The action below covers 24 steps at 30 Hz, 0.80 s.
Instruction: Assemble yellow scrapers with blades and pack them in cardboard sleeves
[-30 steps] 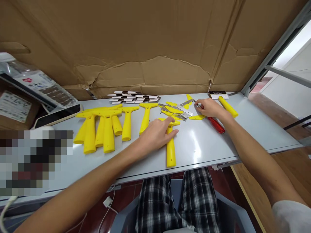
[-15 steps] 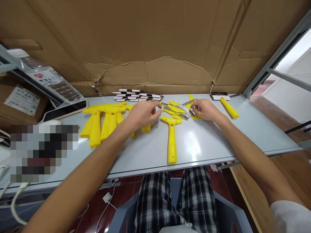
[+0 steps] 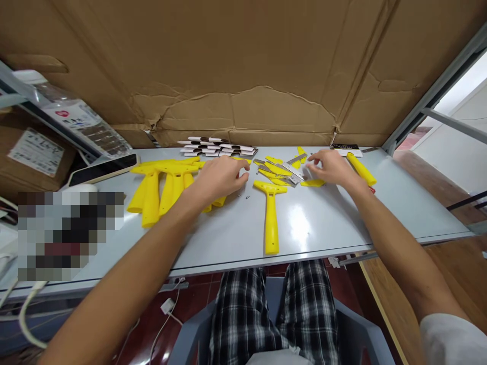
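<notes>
With the clock centred on the middle handle (image 3: 271, 218), which is laid flat near the table (image 3: 323, 223) edge, its head turned to twelve; the step in hand is judged to be a reach among loose parts, both hands being held out past that handle, which is touched by neither; a fine pinch would be called for by any pick-up here, since the blades (image 3: 294, 179) and plates (image 3: 277, 169) are heaped, overlapping, just past twelve, and the bits (image 3: 247, 197) at ten are tiny. At ten, the left hand (image 3: 218, 177) is held half open, thumb and forefinger curled with a gap between them; nothing is seen gripped, and whether the handles (image 3: 152, 195) beneath are touched cannot be told. At two, the right hand (image 3: 327, 166) is loosely curled, fingertips parted beside the heap; nothing is seen in its grasp, and a lone plate (image 3: 312, 183) is left just below it; farther out at two, another handle (image 3: 361, 169) is seen lying past the wrist.
</notes>
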Each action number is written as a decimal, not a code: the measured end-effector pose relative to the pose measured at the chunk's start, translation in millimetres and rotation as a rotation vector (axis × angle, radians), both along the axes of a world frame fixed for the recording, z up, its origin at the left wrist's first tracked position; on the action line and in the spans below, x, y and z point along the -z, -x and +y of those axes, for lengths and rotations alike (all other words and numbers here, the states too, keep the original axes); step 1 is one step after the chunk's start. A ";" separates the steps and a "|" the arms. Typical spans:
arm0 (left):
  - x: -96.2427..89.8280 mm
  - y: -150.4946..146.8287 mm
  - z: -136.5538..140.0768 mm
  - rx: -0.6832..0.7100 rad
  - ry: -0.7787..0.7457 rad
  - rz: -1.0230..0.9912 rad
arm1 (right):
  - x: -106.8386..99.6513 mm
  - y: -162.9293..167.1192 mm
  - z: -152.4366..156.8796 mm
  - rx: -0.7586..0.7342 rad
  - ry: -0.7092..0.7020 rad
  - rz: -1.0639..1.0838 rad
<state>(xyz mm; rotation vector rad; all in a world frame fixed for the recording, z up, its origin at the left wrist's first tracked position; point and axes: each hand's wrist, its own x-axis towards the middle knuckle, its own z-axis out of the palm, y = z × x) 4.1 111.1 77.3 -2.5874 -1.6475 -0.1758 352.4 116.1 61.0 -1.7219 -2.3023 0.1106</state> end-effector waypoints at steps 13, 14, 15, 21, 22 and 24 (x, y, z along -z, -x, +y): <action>1.7 -11.4 -7.4 0.112 0.026 -0.051 | -11.9 -80.5 17.0 0.320 0.231 -0.147; 4.0 -12.6 -8.0 0.147 0.018 -0.074 | -9.6 -77.6 18.4 0.298 0.233 -0.140; 6.6 -13.8 -8.5 0.199 0.012 -0.102 | -8.0 -75.3 19.5 0.279 0.233 -0.132; 18.2 -17.9 -7.0 0.431 0.096 -0.171 | -3.6 -72.9 21.3 0.186 0.186 -0.086; 18.8 -18.0 -6.1 0.431 0.116 -0.170 | -3.2 -70.2 20.8 0.176 0.188 -0.082; 19.3 -17.9 -4.3 0.434 0.143 -0.170 | -2.6 -60.5 19.1 0.159 0.213 -0.074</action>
